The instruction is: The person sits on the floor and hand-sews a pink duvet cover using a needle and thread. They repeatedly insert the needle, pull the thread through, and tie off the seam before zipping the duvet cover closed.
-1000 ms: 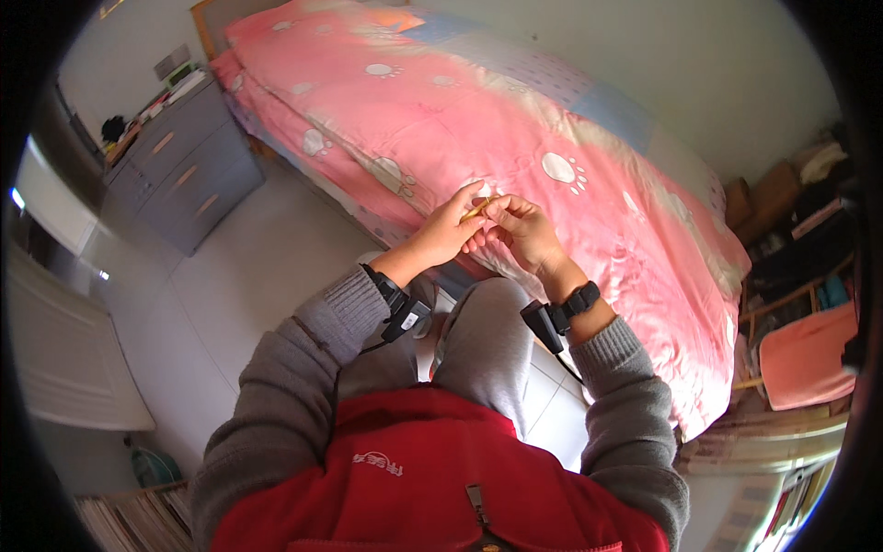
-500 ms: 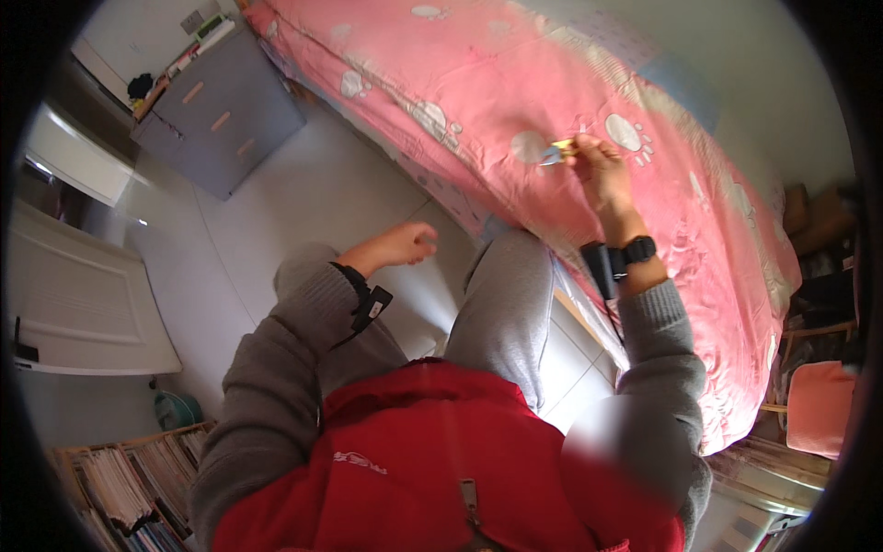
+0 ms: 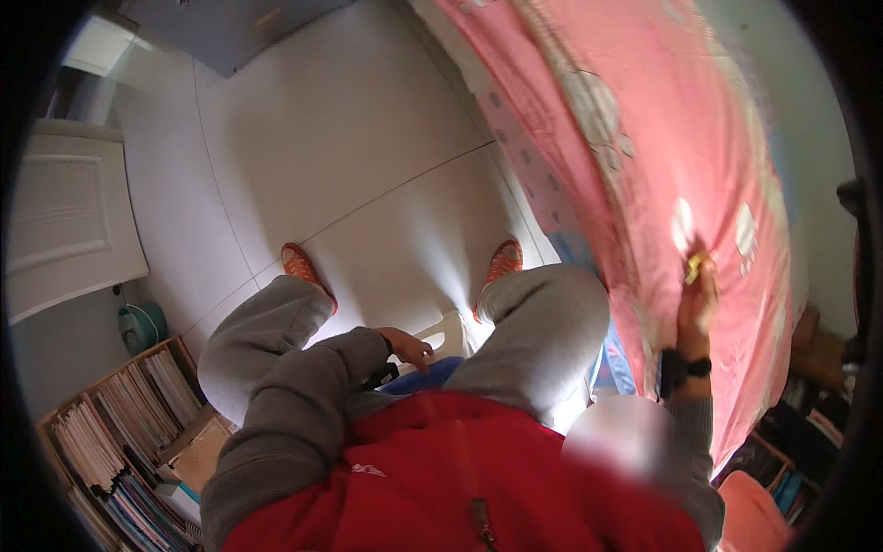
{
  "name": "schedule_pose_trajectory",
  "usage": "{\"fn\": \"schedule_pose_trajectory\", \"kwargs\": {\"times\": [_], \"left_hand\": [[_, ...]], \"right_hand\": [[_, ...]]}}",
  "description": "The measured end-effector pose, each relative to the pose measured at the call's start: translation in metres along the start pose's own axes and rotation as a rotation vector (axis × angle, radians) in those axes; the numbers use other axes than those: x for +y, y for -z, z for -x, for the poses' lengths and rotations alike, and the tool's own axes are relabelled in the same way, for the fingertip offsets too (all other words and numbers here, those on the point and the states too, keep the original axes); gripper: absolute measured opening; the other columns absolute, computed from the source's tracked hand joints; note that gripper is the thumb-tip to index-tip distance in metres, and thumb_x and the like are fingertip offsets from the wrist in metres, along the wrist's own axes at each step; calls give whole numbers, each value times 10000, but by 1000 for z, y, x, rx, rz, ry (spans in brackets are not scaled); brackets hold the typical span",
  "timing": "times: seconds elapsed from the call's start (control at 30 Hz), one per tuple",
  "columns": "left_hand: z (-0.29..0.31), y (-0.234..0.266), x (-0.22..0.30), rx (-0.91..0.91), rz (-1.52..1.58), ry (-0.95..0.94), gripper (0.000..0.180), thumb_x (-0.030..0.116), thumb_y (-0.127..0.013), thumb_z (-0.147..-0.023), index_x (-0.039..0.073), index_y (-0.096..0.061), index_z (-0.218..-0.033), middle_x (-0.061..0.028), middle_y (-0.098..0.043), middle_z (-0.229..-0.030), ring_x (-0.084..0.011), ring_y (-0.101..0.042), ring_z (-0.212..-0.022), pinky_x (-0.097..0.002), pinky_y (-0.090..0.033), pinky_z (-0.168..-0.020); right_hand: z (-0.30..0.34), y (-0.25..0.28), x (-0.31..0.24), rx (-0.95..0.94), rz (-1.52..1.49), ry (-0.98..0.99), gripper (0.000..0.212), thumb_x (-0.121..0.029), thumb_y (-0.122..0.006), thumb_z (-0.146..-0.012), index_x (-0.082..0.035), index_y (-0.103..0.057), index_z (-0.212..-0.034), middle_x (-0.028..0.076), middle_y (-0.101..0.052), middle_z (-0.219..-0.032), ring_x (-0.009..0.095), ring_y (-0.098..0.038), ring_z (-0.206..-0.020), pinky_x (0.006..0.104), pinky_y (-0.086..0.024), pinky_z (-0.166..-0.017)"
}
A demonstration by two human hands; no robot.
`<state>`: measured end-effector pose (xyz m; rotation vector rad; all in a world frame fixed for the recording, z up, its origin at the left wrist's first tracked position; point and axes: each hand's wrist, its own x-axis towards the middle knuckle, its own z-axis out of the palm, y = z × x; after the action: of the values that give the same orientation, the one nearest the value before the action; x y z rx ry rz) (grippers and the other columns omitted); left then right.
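Observation:
My left hand (image 3: 407, 349) reaches down between my knees to a small plastic stool (image 3: 451, 333), white with a blue part by my lap. Its fingers bend over the stool's edge and appear to grip it; the fingertips are partly hidden. Far out to the right, my right hand (image 3: 701, 299) rests over the pink bedspread (image 3: 644, 184). Pinched between its thumb and fingers is a small yellow-handled tool (image 3: 696, 266), blurred here; it is too small to tell its kind.
The bed with paw prints runs along my right side. At lower left stands a bookcase (image 3: 129, 414) full of magazines, beside a teal bucket (image 3: 142, 327). A white door (image 3: 74, 212) is at left, a grey drawer cabinet (image 3: 239, 32) at the top. My feet wear orange shoes (image 3: 308, 269).
My view has tipped down and turned. My left hand has dropped from the air to the stool. My right hand, holding the small tool, has shifted right and nearer me over the bed.

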<state>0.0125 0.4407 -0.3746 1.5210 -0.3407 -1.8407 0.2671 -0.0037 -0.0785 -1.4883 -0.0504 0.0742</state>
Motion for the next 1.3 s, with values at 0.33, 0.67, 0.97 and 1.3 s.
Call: {"fn": "schedule_pose_trajectory", "kwargs": {"times": [0.33, 0.67, 0.97, 1.3], "left_hand": [[-25, 27, -26, -356, 253, -21, 1045, 661, -749, -643, -7, -420, -1376, -194, -538, -1288, -315, -525, -1168, -397, -448, -949], [61, 191, -35, -112, -183, 232, 875, 736, -690, -654, 97, -618, -1248, -161, -571, -1271, -297, -536, -1129, -447, -448, -950], [88, 201, -37, -76, -353, 90, 421, 379, -566, -871, 79, -609, -1164, -84, -631, -1097, -180, -578, -872, -374, -490, -752], [81, 215, -69, -284, 93, -13, 428, 190, -620, -916, 138, -518, -1329, -100, -528, -1228, -245, -517, -1100, -389, -482, -891]], "right_hand": [[24, 80, 19, 327, 867, -187, 407, -216, -326, -1047, -24, -456, -1382, 8, -556, -1145, 109, -505, -1008, 259, -389, -881], [-4, -10, -4, 402, 105, -249, 285, -286, -581, -926, -52, -604, -1087, -3, -578, -949, 105, -529, -788, 253, -419, -697], [-3, -33, -11, 365, -74, -196, 140, -177, -545, -942, -66, -631, -932, 32, -619, -892, 153, -568, -794, 291, -447, -719], [-9, -57, -22, 654, 103, -306, 142, -186, -549, -942, -74, -600, -872, -22, -551, -811, 91, -500, -724, 229, -393, -693]]}}
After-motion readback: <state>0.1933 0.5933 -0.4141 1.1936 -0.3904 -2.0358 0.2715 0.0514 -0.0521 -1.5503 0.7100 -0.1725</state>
